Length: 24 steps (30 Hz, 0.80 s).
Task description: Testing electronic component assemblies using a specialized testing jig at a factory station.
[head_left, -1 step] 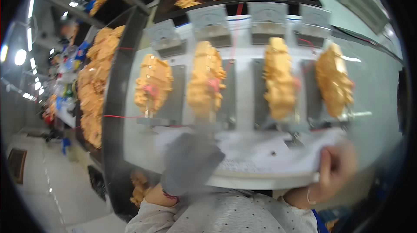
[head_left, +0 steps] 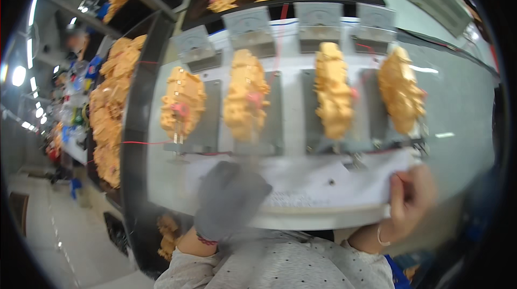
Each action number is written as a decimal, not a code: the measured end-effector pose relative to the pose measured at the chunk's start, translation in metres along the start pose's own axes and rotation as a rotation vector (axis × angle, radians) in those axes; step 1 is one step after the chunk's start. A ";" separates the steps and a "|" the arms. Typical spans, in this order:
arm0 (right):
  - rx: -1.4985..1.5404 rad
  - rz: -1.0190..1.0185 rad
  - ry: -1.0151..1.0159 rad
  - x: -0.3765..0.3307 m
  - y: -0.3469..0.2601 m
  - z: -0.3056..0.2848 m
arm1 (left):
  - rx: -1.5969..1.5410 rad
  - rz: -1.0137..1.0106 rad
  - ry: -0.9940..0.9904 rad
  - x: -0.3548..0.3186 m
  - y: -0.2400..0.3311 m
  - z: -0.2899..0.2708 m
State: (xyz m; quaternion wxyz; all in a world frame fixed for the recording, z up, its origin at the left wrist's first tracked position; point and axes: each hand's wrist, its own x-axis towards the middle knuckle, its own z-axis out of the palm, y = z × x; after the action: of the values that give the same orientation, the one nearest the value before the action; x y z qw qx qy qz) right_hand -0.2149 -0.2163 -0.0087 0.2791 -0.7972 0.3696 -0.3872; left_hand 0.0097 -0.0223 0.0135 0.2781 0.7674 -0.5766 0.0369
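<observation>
Orange moulded parts [head_left: 334, 92], four in a row, rest on grey plates [head_left: 213, 116] beyond a white sheet [head_left: 307, 181] on the counter [head_left: 458, 100]. The grey-gloved left hand [head_left: 231, 197] blurs over the sheet's left side, its grip impossible to tell; the bare right hand [head_left: 412, 197] curls at the right end, any hold unclear.

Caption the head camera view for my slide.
Gray-gloved left hand and bare right hand in front of four orange molded pieces, with four analog meters standing behind.
</observation>
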 end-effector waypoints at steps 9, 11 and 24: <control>-0.080 -0.265 -0.057 -0.019 -0.046 0.021 | -0.005 0.109 0.208 -0.002 0.019 0.001; -0.098 -0.393 -0.095 -0.022 -0.053 0.039 | -0.059 0.134 0.223 0.002 0.037 0.000; 0.506 -0.346 -0.211 -0.022 -0.125 0.106 | 0.227 0.043 -0.363 0.095 -0.021 -0.053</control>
State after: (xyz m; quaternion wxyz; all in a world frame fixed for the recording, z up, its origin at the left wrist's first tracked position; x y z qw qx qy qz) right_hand -0.0906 -0.1107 0.0160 0.4353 -0.7893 0.0895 -0.4237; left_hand 0.0744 -0.0754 0.0857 0.0809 0.7754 -0.6254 -0.0313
